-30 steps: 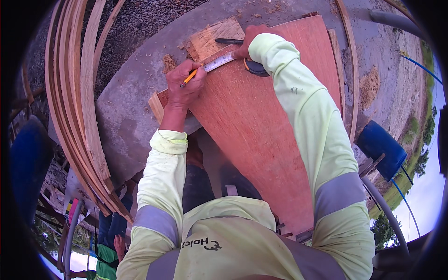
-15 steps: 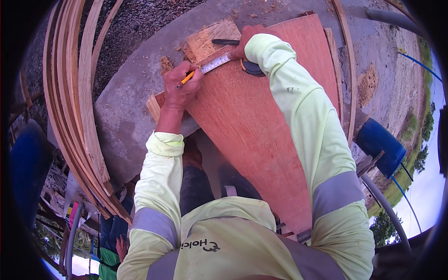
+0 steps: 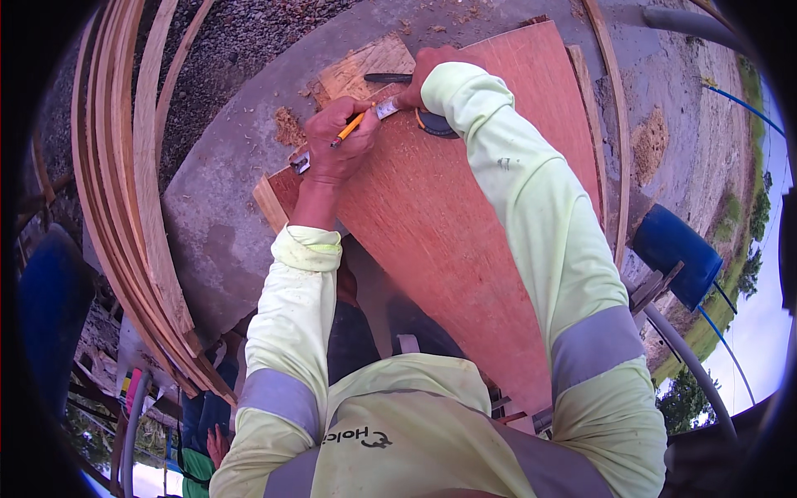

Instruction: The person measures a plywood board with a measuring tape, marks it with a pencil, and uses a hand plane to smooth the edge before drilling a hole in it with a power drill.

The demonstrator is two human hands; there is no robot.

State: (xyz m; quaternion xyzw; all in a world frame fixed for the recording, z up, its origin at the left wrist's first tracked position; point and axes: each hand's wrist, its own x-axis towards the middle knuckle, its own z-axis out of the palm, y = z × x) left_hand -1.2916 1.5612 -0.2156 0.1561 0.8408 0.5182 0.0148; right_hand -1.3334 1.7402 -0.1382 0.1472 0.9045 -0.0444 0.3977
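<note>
A reddish plywood sheet [image 3: 465,207] lies at a slant in front of me. Near its far left edge, my left hand [image 3: 332,145] is closed around a yellow-orange pencil [image 3: 349,130]. The tape measure's blade [image 3: 387,108] runs under that hand, and its metal end [image 3: 300,163] shows on the hand's near left side. My right hand [image 3: 437,68] grips the tape measure farther right. Its dark, orange-trimmed case [image 3: 437,124] shows below the sleeve cuff. Beside the right fingers is a slim black object [image 3: 388,77]; its kind is unclear.
A short wood offcut [image 3: 353,65] lies by the sheet's far left edge. Long wooden strips [image 3: 124,183] are stacked at left, and others [image 3: 610,100] run along the right. Blue drums [image 3: 677,257] stand on both sides. Another person's hand [image 3: 217,446] shows at lower left.
My left hand has shifted right with the pencil along the tape, closer to my right hand. The tape's metal end now shows behind it.
</note>
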